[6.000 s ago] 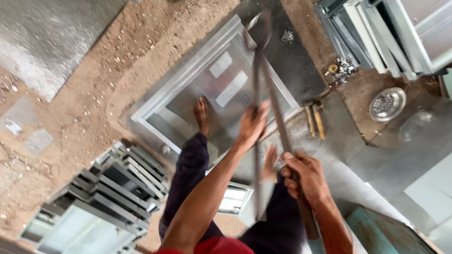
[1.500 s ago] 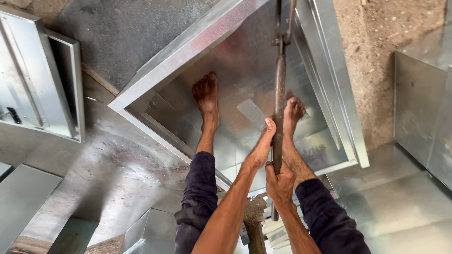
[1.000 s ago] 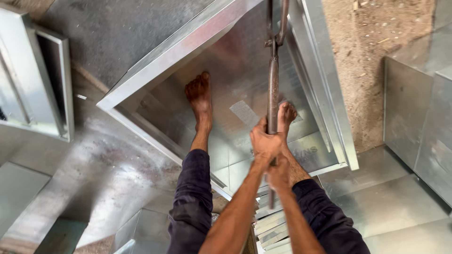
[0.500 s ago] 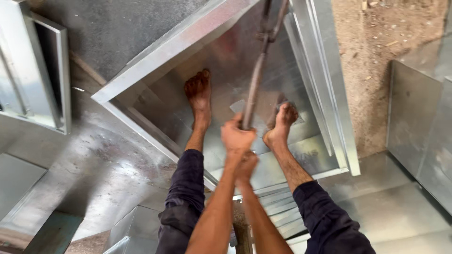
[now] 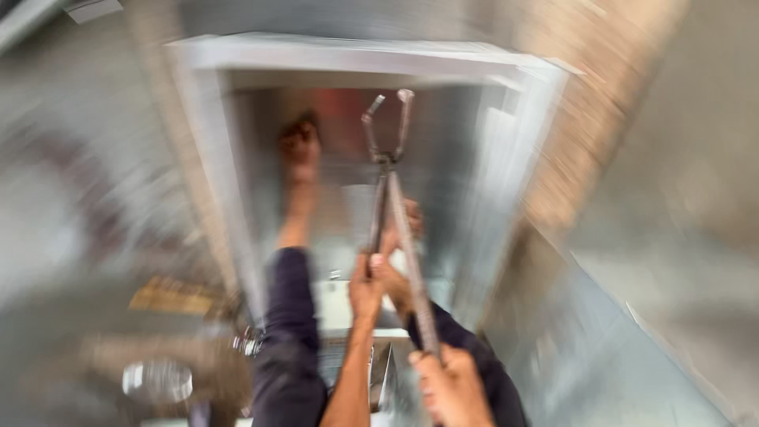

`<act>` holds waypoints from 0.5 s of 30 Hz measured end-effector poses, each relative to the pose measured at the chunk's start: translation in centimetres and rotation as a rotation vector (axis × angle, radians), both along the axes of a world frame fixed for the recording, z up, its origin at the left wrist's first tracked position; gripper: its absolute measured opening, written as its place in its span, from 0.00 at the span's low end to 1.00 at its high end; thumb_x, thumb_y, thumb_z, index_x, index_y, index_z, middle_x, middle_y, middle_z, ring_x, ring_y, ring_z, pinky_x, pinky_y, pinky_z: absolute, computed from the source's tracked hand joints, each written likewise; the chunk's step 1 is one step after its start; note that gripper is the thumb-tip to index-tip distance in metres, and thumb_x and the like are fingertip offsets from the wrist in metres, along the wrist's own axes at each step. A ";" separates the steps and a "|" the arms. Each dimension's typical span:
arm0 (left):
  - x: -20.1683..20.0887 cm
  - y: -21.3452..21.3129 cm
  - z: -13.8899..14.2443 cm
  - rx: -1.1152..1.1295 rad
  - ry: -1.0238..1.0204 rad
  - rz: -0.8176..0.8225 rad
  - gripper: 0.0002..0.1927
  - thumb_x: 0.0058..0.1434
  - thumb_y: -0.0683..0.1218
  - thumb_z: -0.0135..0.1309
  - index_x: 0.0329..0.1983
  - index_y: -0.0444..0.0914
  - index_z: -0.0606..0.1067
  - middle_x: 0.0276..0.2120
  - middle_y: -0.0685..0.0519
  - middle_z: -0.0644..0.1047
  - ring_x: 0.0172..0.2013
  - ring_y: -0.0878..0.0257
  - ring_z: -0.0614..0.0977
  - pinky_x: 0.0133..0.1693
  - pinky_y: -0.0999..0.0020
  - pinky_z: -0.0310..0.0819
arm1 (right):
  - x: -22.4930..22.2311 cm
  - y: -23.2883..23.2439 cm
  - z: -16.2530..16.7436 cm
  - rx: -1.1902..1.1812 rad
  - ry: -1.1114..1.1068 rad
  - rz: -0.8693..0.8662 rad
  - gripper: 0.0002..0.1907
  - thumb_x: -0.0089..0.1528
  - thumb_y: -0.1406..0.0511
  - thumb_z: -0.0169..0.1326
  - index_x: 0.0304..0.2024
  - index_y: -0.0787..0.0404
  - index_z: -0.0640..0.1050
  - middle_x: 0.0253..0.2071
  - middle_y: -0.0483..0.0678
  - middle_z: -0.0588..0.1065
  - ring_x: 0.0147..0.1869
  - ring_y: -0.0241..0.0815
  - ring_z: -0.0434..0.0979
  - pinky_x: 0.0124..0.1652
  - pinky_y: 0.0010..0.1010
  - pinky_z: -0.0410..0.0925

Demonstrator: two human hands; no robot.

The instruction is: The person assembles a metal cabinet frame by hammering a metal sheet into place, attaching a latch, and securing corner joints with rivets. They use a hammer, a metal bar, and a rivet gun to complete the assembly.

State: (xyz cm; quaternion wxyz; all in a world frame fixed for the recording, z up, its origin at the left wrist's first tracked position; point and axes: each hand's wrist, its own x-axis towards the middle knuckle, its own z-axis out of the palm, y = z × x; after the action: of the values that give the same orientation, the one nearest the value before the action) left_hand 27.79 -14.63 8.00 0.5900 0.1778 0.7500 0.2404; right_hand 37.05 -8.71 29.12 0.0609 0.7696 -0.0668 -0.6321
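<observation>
Galvanised sheet metal is filling the view, all of it smeared by a fast swing of the head camera. Far left, a round shiny thing (image 5: 156,381) is lying on the floor, too blurred to name. Moving in, the left wall of the open sheet-metal duct frame (image 5: 207,158) is standing up, and the person's bare left foot (image 5: 300,146) is planting on the metal inside it, dark trouser leg (image 5: 288,332) running back toward the camera.

At centre, the left hand (image 5: 365,291) is wrapping closed around one handle of the long-handled tongs (image 5: 389,190), and the forked jaws are standing apart up over the inside of the frame, gripping nothing that shows. They are not touching any edge as far as the blur allows. Just right, the right hand (image 5: 452,386) is clenching the other handle, low and close to the camera.

Judging by this, the tool is readied but not yet biting; the frame's rim is looking formed, though seams are unreadable. Far right, a flat metal sheet (image 5: 617,348) is sloping away.
</observation>
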 end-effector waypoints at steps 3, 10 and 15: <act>-6.8 0.5 0.2 -0.052 0.214 0.107 0.32 0.68 0.59 0.47 0.66 0.34 0.68 0.54 0.37 0.78 0.54 0.45 0.78 0.56 0.57 0.71 | -3.7 2.2 -1.6 0.101 0.160 0.214 0.13 0.60 0.62 0.56 0.27 0.64 0.71 0.15 0.43 0.64 0.12 0.33 0.58 0.12 0.30 0.52; -14.2 7.4 -1.5 0.018 0.182 0.272 0.35 0.73 0.65 0.40 0.60 0.28 0.67 0.45 0.42 0.71 0.45 0.48 0.74 0.51 0.51 0.72 | -8.9 4.0 -5.8 0.347 0.142 0.584 0.14 0.61 0.62 0.55 0.25 0.65 0.70 0.16 0.43 0.64 0.14 0.32 0.61 0.13 0.29 0.57; -10.2 6.6 -4.2 -0.049 -0.391 0.478 0.38 0.69 0.74 0.32 0.50 0.36 0.71 0.33 0.55 0.70 0.37 0.65 0.73 0.43 0.66 0.71 | -9.4 3.1 -9.4 0.439 0.039 0.739 0.13 0.60 0.62 0.55 0.26 0.65 0.73 0.16 0.43 0.67 0.16 0.34 0.64 0.16 0.31 0.60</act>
State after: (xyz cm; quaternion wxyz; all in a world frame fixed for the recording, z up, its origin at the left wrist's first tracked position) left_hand 17.54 -8.02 3.81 0.6539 -0.0675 0.6484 0.3840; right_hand 27.66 -5.58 19.72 0.1191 0.7245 0.3507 -0.5813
